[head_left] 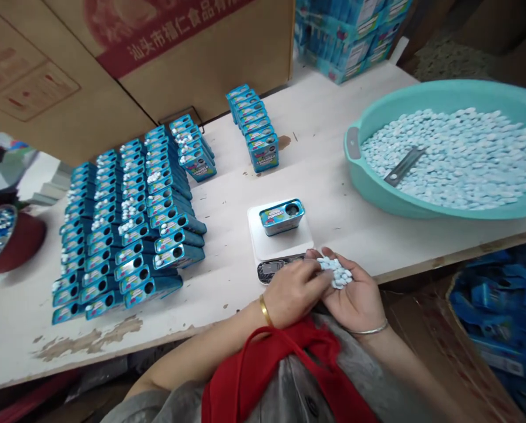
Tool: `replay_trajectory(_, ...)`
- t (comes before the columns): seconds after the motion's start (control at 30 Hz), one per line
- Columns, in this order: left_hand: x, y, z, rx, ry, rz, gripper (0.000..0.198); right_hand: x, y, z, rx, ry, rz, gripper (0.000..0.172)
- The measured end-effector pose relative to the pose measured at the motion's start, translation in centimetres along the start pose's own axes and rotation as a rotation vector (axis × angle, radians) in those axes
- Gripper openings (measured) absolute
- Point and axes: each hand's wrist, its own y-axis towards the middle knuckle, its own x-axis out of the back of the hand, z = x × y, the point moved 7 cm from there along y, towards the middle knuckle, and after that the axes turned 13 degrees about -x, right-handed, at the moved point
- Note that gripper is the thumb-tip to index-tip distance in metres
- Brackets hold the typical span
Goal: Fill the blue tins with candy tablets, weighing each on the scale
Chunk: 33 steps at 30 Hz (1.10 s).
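My right hand [355, 296] is cupped palm up and holds a small heap of pale blue and white candies [337, 273]. Over its near side, my left hand [296, 291] has its fingers curled, with the tips at the heap; exactly what they pinch is partly hidden. Just beyond both hands, a blue candy tin [282, 217] rests on a white digital scale [260, 241], its round opening on top showing dark. The scale's display is partly covered by my left hand.
A turquoise basin [390, 200] of candies stands at the right, with a metal scoop [404, 166] inside. Rows of blue tins [133, 217] fill the left, some with candies on top. Another row of tins [263, 150] stands behind the scale, before cardboard boxes [219, 64].
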Motion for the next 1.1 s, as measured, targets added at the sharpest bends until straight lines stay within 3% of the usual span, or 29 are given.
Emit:
replay_trajectory(0.1,-1.8,0.7,-0.7,0.005,0.028,0.098,0.024,1.1,-0.3,0.3,0.045,-0.035,-0.030,0.024)
replay_trajectory(0.2,-2.5,1.1,-1.3,-0.018,0.057,0.140,0.021,2.0,-0.7,0.5,0.064,-0.030,-0.062,0.022)
replay_trajectory(0.4,-2.6,1.2,-1.6,-0.019,0.052,0.108,0.019,2.4,-1.1,0.1,0.041,-0.020,-0.101,0.022)
replay_trajectory(0.6,-2.2,0.8,-0.6,0.079,0.035,0.072,0.018,1.9,-0.5,0.2,0.068,-0.009,-0.043,0.022)
replay_trajectory(0.7,-1.2,0.9,0.5,0.138,0.036,0.013,0.019,0.5,0.0,0.3,0.082,-0.011,0.012,0.021)
replay_trajectory(0.87,1.4,1.4,2.0,0.076,-0.093,-0.146,0.022,-2.8,0.4,0.7,0.105,0.019,0.085,0.019)
replay_trajectory(1.0,4.6,2.0,3.1,0.002,-0.185,-0.282,0.013,-4.6,0.3,1.1,0.094,0.078,0.107,0.025)
replay_trajectory(1.1,7.6,2.3,5.0,0.054,-0.083,-0.403,0.011,-5.7,0.3,1.3,0.094,0.100,0.162,0.026)
